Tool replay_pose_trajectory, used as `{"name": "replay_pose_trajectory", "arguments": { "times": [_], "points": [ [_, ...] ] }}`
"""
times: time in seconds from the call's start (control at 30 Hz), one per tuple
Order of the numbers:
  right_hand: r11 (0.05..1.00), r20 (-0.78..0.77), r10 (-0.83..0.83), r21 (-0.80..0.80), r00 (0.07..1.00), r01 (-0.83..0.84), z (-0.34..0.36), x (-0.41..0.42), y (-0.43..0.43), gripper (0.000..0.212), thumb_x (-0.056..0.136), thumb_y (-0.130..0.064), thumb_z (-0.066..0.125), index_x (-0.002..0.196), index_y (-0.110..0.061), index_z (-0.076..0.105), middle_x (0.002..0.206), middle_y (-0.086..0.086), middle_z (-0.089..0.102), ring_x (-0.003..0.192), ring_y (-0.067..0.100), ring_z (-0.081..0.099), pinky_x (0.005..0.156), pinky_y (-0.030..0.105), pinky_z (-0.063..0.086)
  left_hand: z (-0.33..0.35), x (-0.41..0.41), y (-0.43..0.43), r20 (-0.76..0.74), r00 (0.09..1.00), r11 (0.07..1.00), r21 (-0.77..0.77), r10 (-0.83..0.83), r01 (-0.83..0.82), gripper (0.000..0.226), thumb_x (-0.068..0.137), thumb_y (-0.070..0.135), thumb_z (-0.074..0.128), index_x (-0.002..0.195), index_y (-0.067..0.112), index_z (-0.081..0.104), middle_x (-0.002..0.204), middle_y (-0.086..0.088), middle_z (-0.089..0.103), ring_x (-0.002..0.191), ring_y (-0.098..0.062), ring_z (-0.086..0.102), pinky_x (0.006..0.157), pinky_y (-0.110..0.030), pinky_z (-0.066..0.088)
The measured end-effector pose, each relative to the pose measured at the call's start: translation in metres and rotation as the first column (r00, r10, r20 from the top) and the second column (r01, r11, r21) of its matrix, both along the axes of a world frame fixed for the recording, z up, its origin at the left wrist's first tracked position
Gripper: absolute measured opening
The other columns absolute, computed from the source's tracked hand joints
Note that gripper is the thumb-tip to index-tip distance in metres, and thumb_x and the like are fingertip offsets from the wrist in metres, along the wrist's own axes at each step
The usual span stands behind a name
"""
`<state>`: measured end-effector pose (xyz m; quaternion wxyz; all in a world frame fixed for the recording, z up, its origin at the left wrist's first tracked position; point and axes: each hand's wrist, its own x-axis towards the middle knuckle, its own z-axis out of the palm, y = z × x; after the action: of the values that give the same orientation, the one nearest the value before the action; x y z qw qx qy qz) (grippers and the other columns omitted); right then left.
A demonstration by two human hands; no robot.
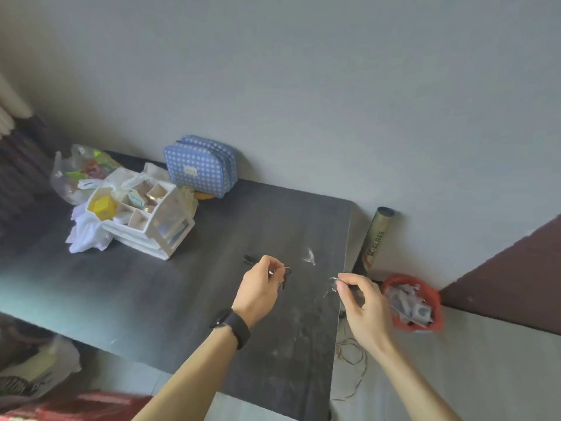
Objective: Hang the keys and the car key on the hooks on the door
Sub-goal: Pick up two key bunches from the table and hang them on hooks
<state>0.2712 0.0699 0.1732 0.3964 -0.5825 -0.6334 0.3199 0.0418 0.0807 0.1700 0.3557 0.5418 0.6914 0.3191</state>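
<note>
My left hand [258,288], with a black watch on the wrist, is closed on a bunch of keys [282,276] with a metal ring, just above the dark table [182,299]. A black car key [249,259] shows behind the fingers of that hand; whether it is held or lying on the table I cannot tell. My right hand [361,302] pinches a second key ring with small keys [332,284] near the table's right edge. No door or hooks are in view.
A white organizer box [145,220], plastic bags [82,171] and a blue checked pouch [200,165] stand at the table's back left. Right of the table are a tube marked K-CLASS [375,238], a red bin of scraps [411,302], string on the floor [352,354].
</note>
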Motion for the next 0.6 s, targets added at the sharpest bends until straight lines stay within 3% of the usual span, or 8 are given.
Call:
{"name": "replay_pose_trajectory", "arguments": {
  "times": [0.1, 0.2, 0.33, 0.43, 0.5, 0.6],
  "points": [
    [0.996, -0.09, -0.079, 0.029, 0.993, 0.081, 0.031, 0.028, -0.005, 0.014, 0.094, -0.044, 0.059, 0.103, -0.042, 0.069, 0.111, -0.028, 0.071, 0.113, -0.002, 0.062, 0.092, 0.021, 0.047, 0.038, 0.031, 0.023, 0.026, 0.994, 0.994, 0.021, -0.108, 0.107, 0.009, 0.102, 0.034, 0.049, 0.097, 0.029, 0.054, 0.102, 0.019, 0.072, 0.084, -0.013, 0.067, 0.067, -0.023, 0.049],
    [0.981, -0.156, -0.166, 0.075, 0.974, 0.18, 0.062, 0.064, -0.011, 0.019, 0.092, -0.047, 0.057, 0.102, -0.039, 0.07, 0.109, -0.031, 0.071, 0.105, -0.002, 0.067, 0.087, 0.018, 0.052, 0.077, 0.076, 0.041, 0.07, 0.974, 0.973, 0.096, -0.215, 0.208, 0.009, 0.103, 0.032, 0.05, 0.096, 0.027, 0.054, 0.105, 0.017, 0.073, 0.082, -0.011, 0.067, 0.06, -0.016, 0.044],
    [0.945, -0.213, -0.278, 0.115, 0.937, 0.306, 0.098, 0.124, -0.023, 0.009, 0.095, -0.033, 0.062, 0.098, -0.034, 0.071, 0.098, -0.025, 0.076, 0.093, -0.004, 0.071, 0.078, 0.017, 0.055, 0.117, 0.144, 0.059, 0.06, 0.929, 0.921, 0.167, -0.366, 0.352, 0.009, 0.103, 0.033, 0.049, 0.096, 0.027, 0.052, 0.107, 0.016, 0.07, 0.085, -0.01, 0.067, 0.057, -0.019, 0.046],
    [0.89, -0.273, -0.375, 0.163, 0.886, 0.426, 0.126, 0.189, -0.039, 0.007, 0.095, -0.025, 0.064, 0.095, -0.027, 0.072, 0.096, -0.013, 0.079, 0.091, 0.005, 0.074, 0.082, 0.023, 0.057, 0.145, 0.215, 0.068, 0.066, 0.88, 0.864, 0.238, -0.471, 0.444, 0.012, 0.102, 0.03, 0.052, 0.099, 0.019, 0.054, 0.098, 0.003, 0.072, 0.093, -0.02, 0.068, 0.072, -0.03, 0.053],
    [0.845, -0.287, -0.434, 0.2, 0.854, 0.496, 0.143, 0.235, -0.047, 0.011, 0.095, -0.02, 0.066, 0.091, -0.028, 0.072, 0.093, -0.01, 0.079, 0.089, 0.009, 0.074, 0.081, 0.023, 0.056, 0.165, 0.268, 0.072, 0.105, 0.835, 0.822, 0.277, -0.54, 0.497, 0.012, 0.101, 0.03, 0.053, 0.095, 0.019, 0.054, 0.093, 0.006, 0.075, 0.095, -0.014, 0.069, 0.078, -0.037, 0.054],
    [0.789, -0.289, -0.496, 0.244, 0.819, 0.564, 0.167, 0.305, -0.06, 0.015, 0.095, -0.016, 0.066, 0.088, -0.028, 0.072, 0.091, -0.012, 0.078, 0.088, 0.008, 0.073, 0.079, 0.015, 0.053, 0.188, 0.347, 0.073, 0.086, 0.78, 0.751, 0.354, -0.62, 0.558, 0.01, 0.101, 0.025, 0.052, 0.093, 0.02, 0.054, 0.083, 0.012, 0.076, 0.093, -0.001, 0.068, 0.08, -0.033, 0.053]
  ]
}}
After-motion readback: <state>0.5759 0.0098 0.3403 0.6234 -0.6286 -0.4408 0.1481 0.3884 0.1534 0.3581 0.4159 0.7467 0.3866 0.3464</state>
